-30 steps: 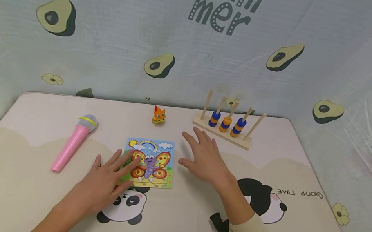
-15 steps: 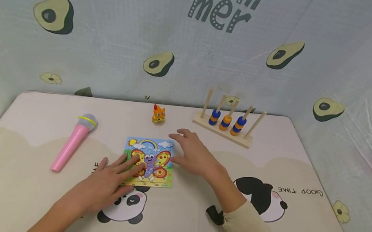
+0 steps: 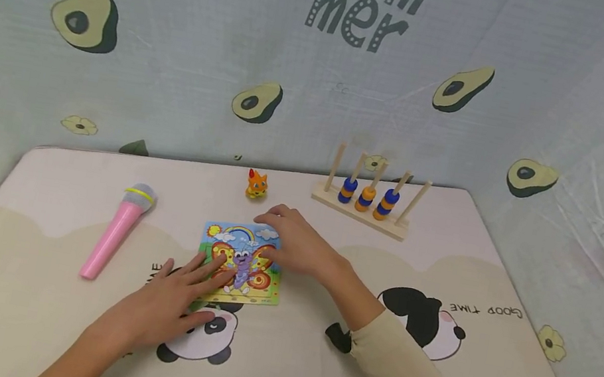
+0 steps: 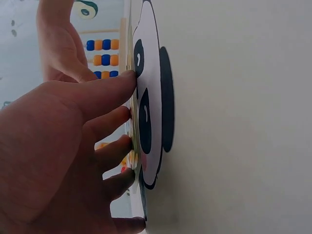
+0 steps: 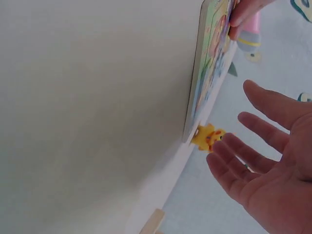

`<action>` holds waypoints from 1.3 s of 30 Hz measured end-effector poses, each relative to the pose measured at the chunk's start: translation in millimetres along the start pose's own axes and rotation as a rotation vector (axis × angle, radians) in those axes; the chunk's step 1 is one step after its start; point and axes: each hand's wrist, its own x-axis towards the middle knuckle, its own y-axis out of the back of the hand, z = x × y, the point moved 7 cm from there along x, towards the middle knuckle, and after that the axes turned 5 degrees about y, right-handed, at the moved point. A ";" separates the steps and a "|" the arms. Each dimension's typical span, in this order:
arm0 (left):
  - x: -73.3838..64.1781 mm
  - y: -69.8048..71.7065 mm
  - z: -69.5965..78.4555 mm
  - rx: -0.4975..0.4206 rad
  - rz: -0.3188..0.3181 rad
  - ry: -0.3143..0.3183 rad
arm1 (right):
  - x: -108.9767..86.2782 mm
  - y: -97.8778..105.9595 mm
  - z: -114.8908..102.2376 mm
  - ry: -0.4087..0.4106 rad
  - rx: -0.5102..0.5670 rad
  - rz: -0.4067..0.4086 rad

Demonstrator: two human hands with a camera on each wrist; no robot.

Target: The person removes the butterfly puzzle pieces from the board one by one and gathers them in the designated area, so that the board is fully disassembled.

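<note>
A square butterfly jigsaw puzzle lies flat on the table, bright with a rainbow, sun and clouds. My left hand rests on its lower left part with spread fingers; in the left wrist view the fingertips reach the puzzle's edge and the thumb stays at the near side. Over the puzzle's upper right corner hovers my right hand, fingers loosely bent and holding nothing. The right wrist view shows that hand apart from the puzzle, palm and fingers relaxed.
A pink toy microphone lies to the left. Behind the puzzle sits a small orange fox figure. A wooden bead stacker with blue and orange rings stands at the back right, near the printed cloth wall.
My right hand has moved left, from beside the puzzle to over its upper right corner. The left hand has shifted only slightly on the puzzle.
</note>
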 end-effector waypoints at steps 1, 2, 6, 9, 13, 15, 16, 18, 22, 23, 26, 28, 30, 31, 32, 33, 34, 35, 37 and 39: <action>-0.2 -0.1 -0.4 0.001 0.002 -0.003 | 1.9 -0.2 -1.5 0.011 0.002 -0.001; -0.4 -0.3 -0.9 0.001 0.002 -0.005 | 3.9 -0.5 -2.7 0.020 0.006 -0.005; -0.4 -1.6 -2.8 -0.001 -0.005 -0.004 | 14.7 -5.4 -4.6 0.041 0.040 -0.026; -1.0 -1.3 -4.0 -0.001 -0.011 -0.004 | 25.3 -10.6 -5.7 0.053 0.073 -0.038; -1.4 -1.0 -4.5 -0.003 -0.019 -0.013 | 37.7 -14.1 -9.0 0.076 0.093 -0.039; -1.9 -1.2 -5.1 -0.008 -0.023 -0.014 | 42.9 -15.4 -11.6 0.087 0.095 -0.042; -2.2 -1.3 -5.4 -0.011 -0.025 -0.013 | 45.4 -16.1 -12.6 0.091 0.096 -0.045; -2.7 -1.7 -5.8 -0.014 -0.026 -0.014 | 49.5 -17.7 -14.2 0.093 0.097 -0.051; -3.0 -2.5 -6.1 -0.016 -0.026 -0.016 | 55.8 -22.1 -15.4 0.092 0.086 -0.063; -3.0 -2.5 -6.3 -0.014 -0.024 -0.016 | 56.8 -22.9 -15.9 0.093 0.084 -0.065; -2.7 -3.0 -6.6 -0.008 -0.025 -0.013 | 58.9 -25.2 -16.8 0.092 0.085 -0.069; -2.6 -3.3 -6.8 -0.004 -0.025 -0.011 | 60.2 -26.6 -17.1 0.090 0.086 -0.068; -2.7 -3.7 -6.9 0.000 -0.023 -0.009 | 61.5 -27.7 -17.7 0.092 0.083 -0.065; -2.6 -3.8 -6.6 0.003 -0.023 -0.009 | 62.2 -28.0 -17.8 0.094 0.083 -0.061; -2.5 -3.9 -6.3 0.005 -0.023 -0.008 | 62.8 -28.2 -18.1 0.097 0.081 -0.060; -2.5 -3.9 -6.1 0.008 -0.021 -0.008 | 63.4 -28.7 -18.4 0.099 0.082 -0.060; -2.5 -3.9 -5.9 0.011 -0.020 -0.007 | 64.0 -29.2 -18.8 0.103 0.081 -0.062; -2.5 -3.8 -5.6 0.013 -0.019 -0.007 | 64.6 -29.8 -19.3 0.105 0.079 -0.065; -2.5 -3.5 -5.0 0.016 -0.017 -0.007 | 65.8 -31.0 -20.1 0.110 0.075 -0.073; -2.4 -2.7 -4.7 0.016 -0.015 -0.007 | 67.2 -31.9 -20.7 0.113 0.069 -0.079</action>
